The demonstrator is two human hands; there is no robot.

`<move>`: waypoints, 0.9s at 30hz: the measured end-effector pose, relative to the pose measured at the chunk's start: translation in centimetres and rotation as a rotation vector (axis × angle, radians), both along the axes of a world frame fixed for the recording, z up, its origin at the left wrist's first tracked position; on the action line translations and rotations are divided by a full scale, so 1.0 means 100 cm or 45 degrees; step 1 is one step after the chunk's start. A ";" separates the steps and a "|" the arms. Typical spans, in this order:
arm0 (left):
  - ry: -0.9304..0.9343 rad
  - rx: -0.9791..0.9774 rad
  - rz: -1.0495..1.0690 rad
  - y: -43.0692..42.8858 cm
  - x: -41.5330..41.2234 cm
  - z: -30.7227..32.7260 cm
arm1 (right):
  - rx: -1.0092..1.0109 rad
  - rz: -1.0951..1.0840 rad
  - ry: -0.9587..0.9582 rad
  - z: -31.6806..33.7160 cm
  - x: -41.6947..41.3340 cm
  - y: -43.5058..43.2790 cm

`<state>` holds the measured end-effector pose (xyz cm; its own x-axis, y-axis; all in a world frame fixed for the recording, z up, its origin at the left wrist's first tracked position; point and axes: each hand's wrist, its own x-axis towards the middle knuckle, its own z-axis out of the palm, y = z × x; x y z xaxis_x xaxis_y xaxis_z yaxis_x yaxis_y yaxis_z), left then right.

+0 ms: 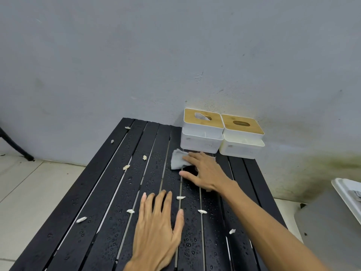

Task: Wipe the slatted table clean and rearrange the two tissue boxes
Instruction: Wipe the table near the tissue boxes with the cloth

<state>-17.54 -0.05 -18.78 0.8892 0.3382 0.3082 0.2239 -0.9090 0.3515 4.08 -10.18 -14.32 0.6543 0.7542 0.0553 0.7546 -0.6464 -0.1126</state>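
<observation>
grey cloth (pixel 178 161) is pressed flat under the spread right hand (pixel 205 174) near the two boxes (pixel 202 132), for wiping. the wet table (pixel 109 192) is steadied by the left hand (pixel 158 229), fingers splayed, gripping nothing.

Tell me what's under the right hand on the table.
A grey cloth lies under the right hand, pressed flat on the wet slatted table. Its left part sticks out; the rest is covered by the hand.

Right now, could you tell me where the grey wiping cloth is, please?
In the head view, the crumpled grey wiping cloth lies flat under the right hand at the black slatted table's far right, just before the left white bamboo-lidded tissue box.
</observation>
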 end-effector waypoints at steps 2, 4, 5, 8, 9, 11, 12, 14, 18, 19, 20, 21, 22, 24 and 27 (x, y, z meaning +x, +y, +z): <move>-0.004 -0.004 -0.002 -0.001 0.000 -0.001 | -0.008 -0.158 0.005 -0.011 -0.002 0.002; 0.024 -0.002 -0.008 -0.003 0.000 -0.002 | -0.040 -0.262 0.065 -0.014 -0.003 0.010; 0.040 -0.001 -0.008 -0.003 0.001 -0.003 | -0.066 -0.285 0.115 -0.014 -0.004 0.014; 0.055 -0.011 -0.003 -0.002 0.001 -0.002 | -0.093 -0.297 0.172 -0.016 -0.002 0.024; 0.058 -0.013 -0.001 -0.002 0.001 -0.003 | -0.098 -0.304 0.166 -0.016 -0.001 0.026; 0.071 -0.019 0.001 -0.003 0.001 -0.004 | -0.124 -0.304 0.138 -0.018 0.003 0.027; 0.078 -0.022 0.003 -0.003 0.001 -0.004 | -0.139 -0.288 0.098 -0.019 0.004 0.026; 0.087 -0.027 0.001 -0.003 0.000 -0.003 | -0.122 -0.198 -0.022 -0.018 0.001 0.019; 0.073 -0.031 0.005 -0.003 0.001 -0.003 | 0.031 0.059 0.049 -0.006 -0.022 -0.011; 0.075 -0.031 0.007 -0.003 0.001 -0.003 | 0.085 0.036 0.124 -0.001 -0.025 -0.018; 0.078 -0.030 0.009 -0.003 0.001 -0.003 | 0.162 -0.027 0.184 0.006 -0.027 -0.023; 0.080 -0.026 0.011 -0.004 0.001 -0.003 | 0.266 -0.107 0.212 0.012 -0.025 -0.024; 0.078 -0.020 0.011 -0.004 0.001 -0.003 | 0.386 -0.186 0.205 0.018 -0.021 -0.021; 0.074 -0.013 0.008 -0.004 0.000 -0.002 | 0.539 -0.319 0.118 0.028 -0.010 -0.006; 0.073 -0.013 0.002 -0.004 0.000 -0.003 | 0.503 -0.380 -0.122 0.033 0.003 0.027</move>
